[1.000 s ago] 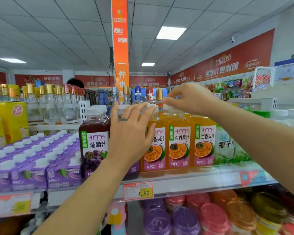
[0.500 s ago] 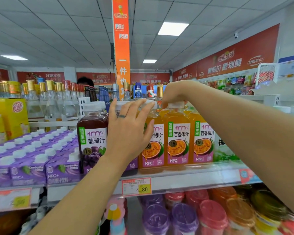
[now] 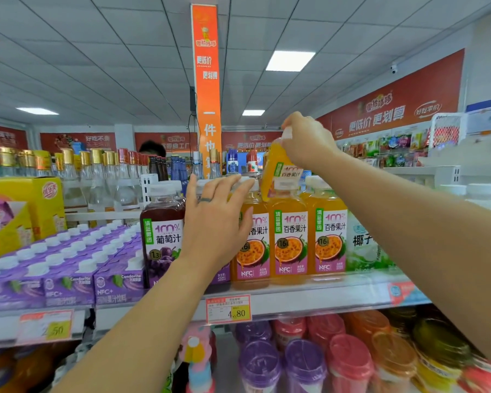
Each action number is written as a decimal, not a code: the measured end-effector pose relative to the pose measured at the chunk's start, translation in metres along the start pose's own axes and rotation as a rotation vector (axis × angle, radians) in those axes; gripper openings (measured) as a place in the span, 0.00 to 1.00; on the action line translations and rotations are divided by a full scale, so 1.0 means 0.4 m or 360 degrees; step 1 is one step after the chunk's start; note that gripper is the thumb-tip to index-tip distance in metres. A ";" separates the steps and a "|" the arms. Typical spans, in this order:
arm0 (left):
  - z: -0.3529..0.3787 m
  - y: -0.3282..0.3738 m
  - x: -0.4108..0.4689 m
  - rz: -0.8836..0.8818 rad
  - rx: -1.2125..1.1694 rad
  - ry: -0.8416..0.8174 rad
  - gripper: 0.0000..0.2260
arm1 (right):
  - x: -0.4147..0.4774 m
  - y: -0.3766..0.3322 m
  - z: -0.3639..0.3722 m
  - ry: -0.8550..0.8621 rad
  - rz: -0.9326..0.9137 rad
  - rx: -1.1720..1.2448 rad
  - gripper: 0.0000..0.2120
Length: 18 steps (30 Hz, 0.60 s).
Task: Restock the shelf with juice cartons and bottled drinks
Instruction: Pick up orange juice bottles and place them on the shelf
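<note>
While my right hand (image 3: 306,141) is clenched around the white cap and neck of a passion fruit juice bottle (image 3: 277,173), the bottle hangs tilted just right of centre frame. Its lower end sits just above the caps of the shelved passion fruit bottles (image 3: 291,239), which stand upright in a row along the shelf (image 3: 323,296).

My left hand (image 3: 216,222) is released, grasping nothing. Its fingers are straight and spread at centre frame, with the fingertips (image 3: 238,181) reaching the white caps at the left end of that orange row. I cannot tell whether the palm presses on the bottle it covers.

Just left of that hand stands a dark grape juice bottle (image 3: 162,236). Further left are ranks of purple juice cartons (image 3: 68,268), with a yellow box (image 3: 37,202) behind them. A coconut drink bottle (image 3: 366,245) stands to the right of the orange row. A 4.80 price tag (image 3: 228,309) is fixed to the shelf edge below, and coloured lidded cups (image 3: 304,364) fill the lower tier.
</note>
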<state>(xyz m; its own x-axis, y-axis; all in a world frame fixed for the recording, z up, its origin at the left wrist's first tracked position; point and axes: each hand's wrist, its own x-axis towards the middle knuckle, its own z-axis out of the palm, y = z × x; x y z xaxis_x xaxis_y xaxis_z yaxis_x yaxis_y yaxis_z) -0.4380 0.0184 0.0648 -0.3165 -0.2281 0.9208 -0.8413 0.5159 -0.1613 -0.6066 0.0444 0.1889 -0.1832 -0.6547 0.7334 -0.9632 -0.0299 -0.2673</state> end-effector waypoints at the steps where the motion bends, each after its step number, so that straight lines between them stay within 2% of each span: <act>1: -0.007 0.003 0.002 0.0000 0.0007 0.0003 0.21 | -0.016 0.007 -0.007 0.0101 -0.0008 0.0138 0.16; 6: -0.043 0.024 0.017 0.0008 0.0018 0.0052 0.20 | -0.108 0.038 -0.016 0.0615 -0.0192 0.0804 0.14; 9: -0.070 0.041 0.022 -0.0003 0.0033 0.0111 0.21 | -0.166 0.033 -0.019 0.0805 -0.0157 0.1263 0.12; 14: -0.124 0.062 0.002 0.0026 0.0016 0.0311 0.24 | -0.301 -0.016 -0.012 0.0769 0.0033 0.2007 0.09; 18: -0.168 0.054 -0.045 0.0118 0.0079 0.0457 0.27 | -0.404 -0.024 0.009 0.0703 0.0276 0.2462 0.07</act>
<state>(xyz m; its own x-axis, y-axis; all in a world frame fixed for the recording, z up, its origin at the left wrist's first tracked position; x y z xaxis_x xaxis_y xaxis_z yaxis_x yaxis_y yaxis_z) -0.4212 0.0891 0.0688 -0.2473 0.0551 0.9674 -0.8432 0.4796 -0.2429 -0.5668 0.1479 0.0707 -0.5657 -0.4819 0.6691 0.1337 -0.8543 -0.5023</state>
